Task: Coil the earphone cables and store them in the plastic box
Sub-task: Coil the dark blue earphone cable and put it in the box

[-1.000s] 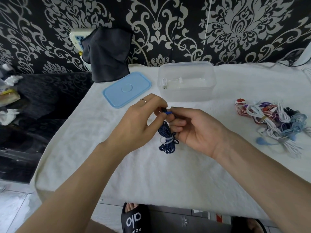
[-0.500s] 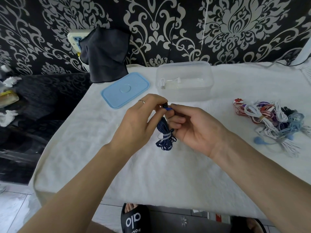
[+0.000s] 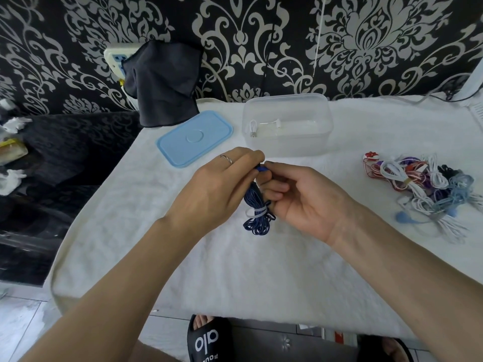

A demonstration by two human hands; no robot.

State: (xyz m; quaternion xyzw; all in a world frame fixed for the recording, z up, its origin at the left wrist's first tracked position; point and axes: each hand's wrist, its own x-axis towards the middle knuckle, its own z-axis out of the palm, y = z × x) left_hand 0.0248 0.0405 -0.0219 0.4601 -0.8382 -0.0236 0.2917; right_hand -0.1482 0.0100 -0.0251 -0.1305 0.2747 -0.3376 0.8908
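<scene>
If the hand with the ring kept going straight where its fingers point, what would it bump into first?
The left hand points up and to the right, so it would probably meet the clear plastic box first, near its front wall. Depth is hard to judge from this one view.

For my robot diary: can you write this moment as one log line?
both hands hold coiled blue earphone cable | plastic box open | blue lid beside
</scene>
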